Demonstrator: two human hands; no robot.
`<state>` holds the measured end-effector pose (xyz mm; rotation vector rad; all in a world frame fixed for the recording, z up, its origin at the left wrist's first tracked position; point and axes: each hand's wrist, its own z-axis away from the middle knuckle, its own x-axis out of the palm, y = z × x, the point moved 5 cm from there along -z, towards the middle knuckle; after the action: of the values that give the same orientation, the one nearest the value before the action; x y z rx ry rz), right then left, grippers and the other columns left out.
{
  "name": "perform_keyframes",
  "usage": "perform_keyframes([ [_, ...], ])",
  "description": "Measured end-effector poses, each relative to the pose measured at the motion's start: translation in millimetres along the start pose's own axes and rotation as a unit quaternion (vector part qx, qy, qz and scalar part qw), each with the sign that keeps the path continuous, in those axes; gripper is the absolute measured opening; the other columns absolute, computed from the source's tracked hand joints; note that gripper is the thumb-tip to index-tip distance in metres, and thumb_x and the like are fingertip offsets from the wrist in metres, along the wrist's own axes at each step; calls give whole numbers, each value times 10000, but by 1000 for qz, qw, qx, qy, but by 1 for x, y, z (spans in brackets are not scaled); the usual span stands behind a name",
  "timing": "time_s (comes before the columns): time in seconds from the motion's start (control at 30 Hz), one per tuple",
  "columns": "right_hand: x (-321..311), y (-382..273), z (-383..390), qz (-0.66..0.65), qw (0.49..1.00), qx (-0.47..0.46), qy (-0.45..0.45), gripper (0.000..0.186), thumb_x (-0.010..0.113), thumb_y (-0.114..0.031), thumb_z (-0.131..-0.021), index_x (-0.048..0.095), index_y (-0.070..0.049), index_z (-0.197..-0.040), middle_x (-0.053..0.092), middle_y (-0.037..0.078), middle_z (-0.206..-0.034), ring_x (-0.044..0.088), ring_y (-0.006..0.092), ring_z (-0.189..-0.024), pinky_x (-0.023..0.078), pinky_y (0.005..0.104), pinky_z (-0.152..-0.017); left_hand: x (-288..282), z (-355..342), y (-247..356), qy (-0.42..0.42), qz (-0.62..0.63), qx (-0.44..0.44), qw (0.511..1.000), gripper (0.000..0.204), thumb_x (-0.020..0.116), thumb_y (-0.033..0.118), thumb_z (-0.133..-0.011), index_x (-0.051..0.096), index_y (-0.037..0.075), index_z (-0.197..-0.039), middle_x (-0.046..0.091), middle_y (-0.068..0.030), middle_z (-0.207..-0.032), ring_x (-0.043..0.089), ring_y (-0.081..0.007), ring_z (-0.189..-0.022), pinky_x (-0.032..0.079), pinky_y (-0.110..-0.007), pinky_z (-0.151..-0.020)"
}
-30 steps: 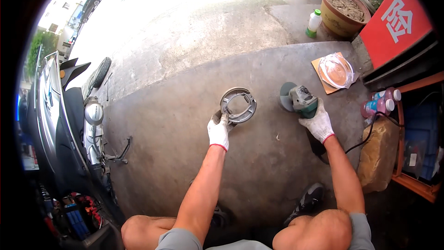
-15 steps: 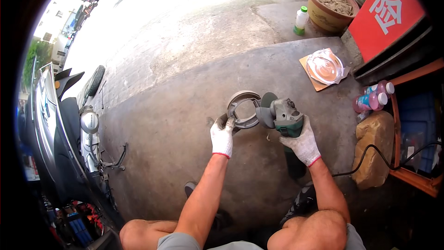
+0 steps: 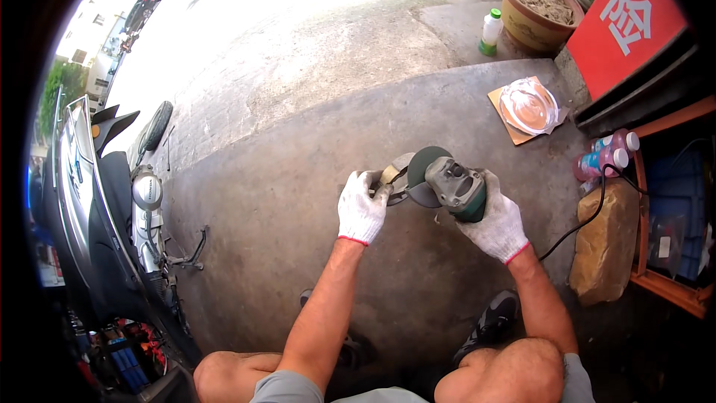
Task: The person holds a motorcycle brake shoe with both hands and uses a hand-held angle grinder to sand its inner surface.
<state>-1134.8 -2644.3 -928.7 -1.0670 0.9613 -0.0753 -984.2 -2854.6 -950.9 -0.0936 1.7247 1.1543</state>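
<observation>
In a white knit glove, my left hand is closed around the left side of a curved brake shoe. The shoe's tan friction lining shows beside my fingers. My right hand, gloved the same way, grips the green body of an angle grinder. The grinder's dark disc overlaps the right part of the brake shoe and hides it. From this view I cannot tell whether the disc touches the lining. Both things are held above the concrete floor.
A black cord runs right past a large stone. Pink bottles stand behind the stone. Foil-like wrapping lies on a cardboard piece. A motorcycle stands at left; a flowerpot and red sign are far right.
The grinder has turned, its disc now overlapping the shoe more. The brake shoe has tilted in my left hand, its ring opening no longer plainly visible. The cord has shifted up over the stone.
</observation>
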Motion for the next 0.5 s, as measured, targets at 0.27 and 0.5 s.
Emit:
perform_keyframes([
  [0.27, 0, 0, 2, 19, 999, -27, 4, 800, 855, -301, -726, 406, -80, -1350, 697, 178, -1109, 689, 382, -982, 567, 436, -836, -3, -1, 12, -8, -10, 29, 999, 270, 739, 79, -801, 680, 4, -1053, 652, -161, -993, 676, -314, -891, 558, -374, -783],
  [0.5, 1, -7, 2, 6, 999, -32, -5, 765, 838, -248, -728, 416, -100, -1349, 697, 180, -1090, 689, 383, -976, 571, 434, -825, -3, -1, 13, -16, -5, 31, 999, 268, 731, 60, -800, 680, 1, -1057, 650, -162, -998, 680, -313, -891, 563, -367, -779],
])
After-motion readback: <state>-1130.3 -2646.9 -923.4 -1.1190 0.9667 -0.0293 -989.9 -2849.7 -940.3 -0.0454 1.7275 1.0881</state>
